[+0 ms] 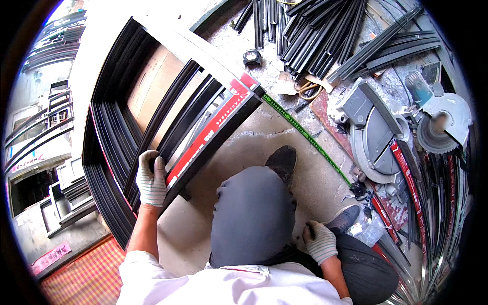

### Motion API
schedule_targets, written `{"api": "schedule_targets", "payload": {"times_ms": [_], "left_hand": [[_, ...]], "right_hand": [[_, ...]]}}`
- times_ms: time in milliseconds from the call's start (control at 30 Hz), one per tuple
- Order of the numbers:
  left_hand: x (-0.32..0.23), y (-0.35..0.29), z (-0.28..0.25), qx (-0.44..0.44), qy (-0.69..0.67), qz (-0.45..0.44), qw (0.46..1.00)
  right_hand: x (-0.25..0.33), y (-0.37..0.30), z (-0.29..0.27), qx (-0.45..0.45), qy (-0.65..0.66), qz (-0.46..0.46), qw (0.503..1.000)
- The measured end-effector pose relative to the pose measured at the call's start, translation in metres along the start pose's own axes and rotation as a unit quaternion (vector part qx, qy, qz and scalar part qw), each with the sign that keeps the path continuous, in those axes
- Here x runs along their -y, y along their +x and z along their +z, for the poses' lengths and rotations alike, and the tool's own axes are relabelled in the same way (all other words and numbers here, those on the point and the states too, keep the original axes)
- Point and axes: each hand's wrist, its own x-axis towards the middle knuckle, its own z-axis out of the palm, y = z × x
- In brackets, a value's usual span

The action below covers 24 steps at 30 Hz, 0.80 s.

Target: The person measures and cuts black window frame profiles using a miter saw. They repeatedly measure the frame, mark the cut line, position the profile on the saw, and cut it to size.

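Note:
My left hand (151, 180), in a striped knit glove, is closed on a bar at the near end of a black metal frame (216, 140). Red-and-white protective film (208, 133) runs along the frame's near side. My right hand (321, 242), gloved the same way, hangs low beside my shoe (343, 218) with curled fingers; whether they hold anything is hidden. A green measuring tape blade (305, 137) stretches from near the frame's corner toward a small dark case (358, 190) on the floor. Neither hand touches the blade.
Several black frames (114, 132) are stacked at left. Black profile strips (315, 38) lie in a heap at the far side, near a dark tape measure (251, 57). A cutting saw (376, 137) with a round toothed blade (437, 132) stands at right, with long strips (432, 203) beside it.

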Motion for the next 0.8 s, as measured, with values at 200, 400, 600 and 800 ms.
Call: {"api": "schedule_targets", "payload": {"times_ms": [200,400,600,800], "left_hand": [[-0.013,-0.003,0.005,-0.041,0.009,-0.01,0.999],[-0.027,0.001,0.001,-0.007,0.026,-0.044,0.999],[-0.022,0.006,0.003,-0.016,0.051,-0.066,0.996],[-0.036,0.012,0.0,0.017,0.089,-0.095,0.991]], "right_hand": [[0.006,0.0,-0.004,-0.003,-0.023,-0.013,1.0],[0.007,0.001,-0.002,-0.006,-0.046,-0.03,0.998],[0.019,0.001,-0.006,0.003,-0.075,-0.028,0.997],[0.021,0.0,-0.004,-0.01,-0.1,-0.051,0.994]]}}
